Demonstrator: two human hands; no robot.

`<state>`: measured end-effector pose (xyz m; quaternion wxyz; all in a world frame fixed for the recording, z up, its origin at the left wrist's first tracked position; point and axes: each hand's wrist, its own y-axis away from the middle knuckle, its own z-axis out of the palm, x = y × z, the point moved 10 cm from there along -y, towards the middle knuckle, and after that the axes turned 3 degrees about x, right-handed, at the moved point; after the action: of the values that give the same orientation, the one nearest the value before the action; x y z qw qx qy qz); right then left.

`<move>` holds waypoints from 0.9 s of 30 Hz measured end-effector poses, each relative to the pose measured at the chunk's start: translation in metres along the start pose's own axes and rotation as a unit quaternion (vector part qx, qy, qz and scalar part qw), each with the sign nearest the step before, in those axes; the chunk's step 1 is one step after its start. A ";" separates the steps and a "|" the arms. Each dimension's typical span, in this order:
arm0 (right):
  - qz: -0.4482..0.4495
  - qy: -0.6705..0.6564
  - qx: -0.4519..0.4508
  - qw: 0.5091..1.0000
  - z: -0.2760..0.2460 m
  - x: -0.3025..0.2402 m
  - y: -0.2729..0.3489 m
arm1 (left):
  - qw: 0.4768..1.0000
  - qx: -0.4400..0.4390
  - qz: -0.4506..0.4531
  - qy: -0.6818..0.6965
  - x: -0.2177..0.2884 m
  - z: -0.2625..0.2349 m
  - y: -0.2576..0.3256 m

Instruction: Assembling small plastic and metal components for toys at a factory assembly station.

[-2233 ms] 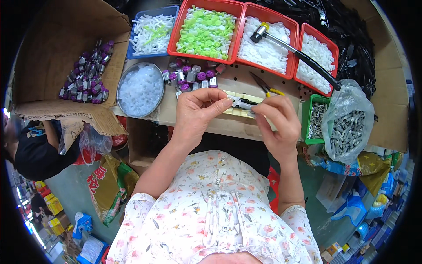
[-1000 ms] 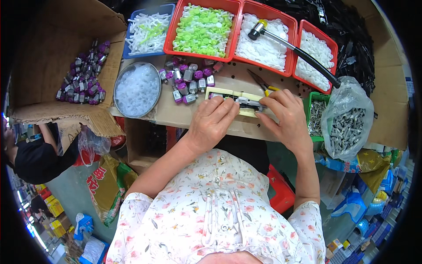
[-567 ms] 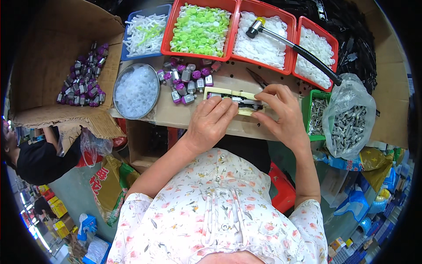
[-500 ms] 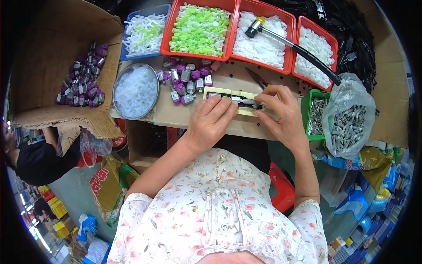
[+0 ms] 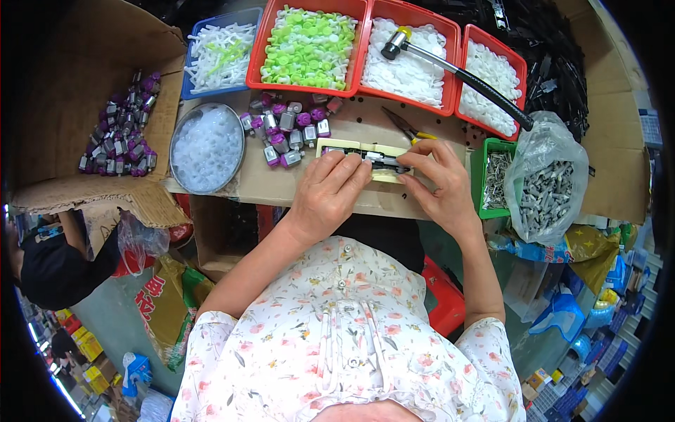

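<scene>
A cream-coloured block (image 5: 385, 178) lies on the cardboard-covered bench before me, with a slim black part (image 5: 388, 162) set in its recess. My left hand (image 5: 325, 193) reaches over the block's left half, fingers bent and pressed down together on the part, hiding much of it. At the other end my right hand (image 5: 444, 186) has thumb and forefinger closed around the tip of the black part. Just behind lie pliers with yellow handles (image 5: 424, 136). Several small motors with purple ends (image 5: 288, 121) are heaped to the left of the block.
Along the back stand a blue tray of white sticks (image 5: 187, 74) and red trays (image 5: 357, 90) of green and white pieces, a hammer (image 5: 460, 73) across them. A round dish (image 5: 206, 149) is at left; a green bin (image 5: 485, 193) and plastic bag of metal parts (image 5: 548, 190) at right.
The whole view has shifted slightly, so the bench things appear farther left. More of the pliers' yellow handles shows. Both hands stay at the block, with only small finger movements.
</scene>
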<state>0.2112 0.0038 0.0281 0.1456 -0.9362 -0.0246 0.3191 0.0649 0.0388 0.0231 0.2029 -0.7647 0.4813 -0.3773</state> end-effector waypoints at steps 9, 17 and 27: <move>0.003 -0.015 0.000 1.000 -0.005 0.002 0.006 | 0.999 0.039 -0.033 0.014 -0.003 -0.019 -0.017; -0.006 0.051 0.058 0.997 -0.066 -0.009 -0.010 | 0.729 -0.132 -0.213 0.637 0.075 -0.032 -0.118; -0.068 0.114 0.085 0.987 -0.089 -0.025 -0.067 | 0.781 -0.026 -0.217 0.585 0.246 -0.013 -0.133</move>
<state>0.2483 0.0416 0.1292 0.2479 -0.9467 -0.0443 0.2006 0.1940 -0.1190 0.2150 -0.2250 -0.4860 0.3379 -0.7740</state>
